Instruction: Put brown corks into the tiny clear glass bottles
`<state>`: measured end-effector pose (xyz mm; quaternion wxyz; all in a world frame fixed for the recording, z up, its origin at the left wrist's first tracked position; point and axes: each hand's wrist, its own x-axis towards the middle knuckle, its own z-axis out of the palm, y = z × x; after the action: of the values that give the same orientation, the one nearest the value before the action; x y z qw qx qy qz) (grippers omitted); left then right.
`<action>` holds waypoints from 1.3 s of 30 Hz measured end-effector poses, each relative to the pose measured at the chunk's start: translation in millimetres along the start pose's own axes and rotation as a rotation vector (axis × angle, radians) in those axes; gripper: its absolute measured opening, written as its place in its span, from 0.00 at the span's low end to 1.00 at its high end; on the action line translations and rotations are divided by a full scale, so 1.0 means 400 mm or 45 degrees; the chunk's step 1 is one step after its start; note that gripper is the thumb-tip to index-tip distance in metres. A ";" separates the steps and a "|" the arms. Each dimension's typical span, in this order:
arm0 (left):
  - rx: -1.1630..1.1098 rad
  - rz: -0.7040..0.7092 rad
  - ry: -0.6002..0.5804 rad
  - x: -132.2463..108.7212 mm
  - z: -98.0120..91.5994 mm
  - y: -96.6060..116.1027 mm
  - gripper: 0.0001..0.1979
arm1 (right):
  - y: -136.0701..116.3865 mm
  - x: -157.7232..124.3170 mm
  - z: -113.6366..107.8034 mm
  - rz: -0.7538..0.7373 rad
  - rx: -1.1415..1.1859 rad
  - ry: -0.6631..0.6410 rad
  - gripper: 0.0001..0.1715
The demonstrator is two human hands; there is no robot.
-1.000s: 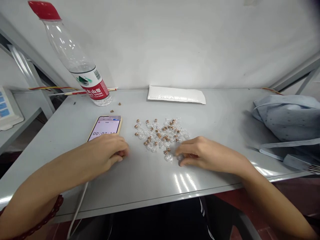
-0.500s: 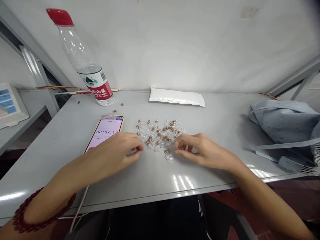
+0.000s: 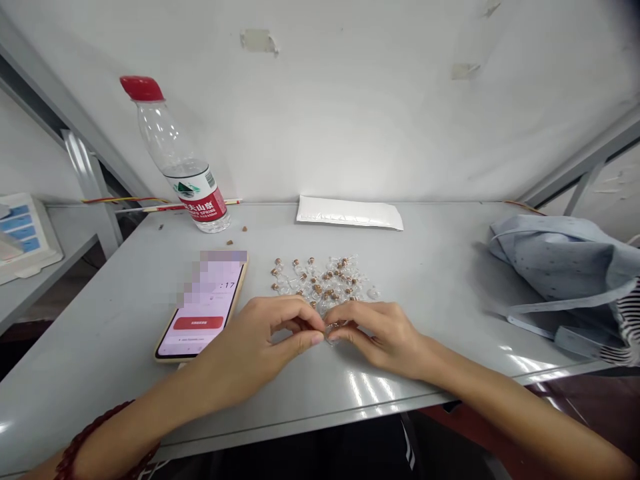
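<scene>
Several tiny corked glass vials (image 3: 315, 280) lie in a loose cluster on the grey table (image 3: 125, 373), and their brown corks stand out against the clear glass. My left hand (image 3: 270, 340) and my right hand (image 3: 373, 337) meet just in front of the cluster. Their fingertips pinch one small glass vial (image 3: 331, 332) between them, and the fingers hide most of it. I cannot tell which hand holds the cork. A smartphone (image 3: 205, 310) lies under the left hand's side, close to my left wrist.
A water bottle (image 3: 180, 163) with a red cap stands at the back left, with cork crumbs (image 3: 235, 237) near its base. A white padded envelope (image 3: 350, 213) lies along the back edge. A pale blue cloth bag (image 3: 560, 260) sits at the right.
My hands have come together, and the vial that lay near my right hand is now lifted between my fingertips. The phone's screen has changed, and the view has tilted upward.
</scene>
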<state>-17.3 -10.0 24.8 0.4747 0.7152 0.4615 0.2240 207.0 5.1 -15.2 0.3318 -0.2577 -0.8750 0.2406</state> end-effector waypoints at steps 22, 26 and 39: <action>0.266 0.303 -0.139 0.028 -0.005 -0.022 0.14 | -0.020 0.011 -0.005 0.634 1.322 -0.299 0.04; 0.399 0.597 -0.082 0.029 0.005 -0.028 0.16 | -0.012 0.011 -0.006 0.643 1.409 -0.290 0.06; 0.831 0.012 0.267 0.002 -0.184 -0.056 0.12 | 0.073 0.045 -0.028 0.309 0.019 0.258 0.04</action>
<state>-82.5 28.2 38.0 0.1695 0.8046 0.5518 0.1391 211.8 41.1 -16.8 0.3889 -0.3818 -0.7976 0.2583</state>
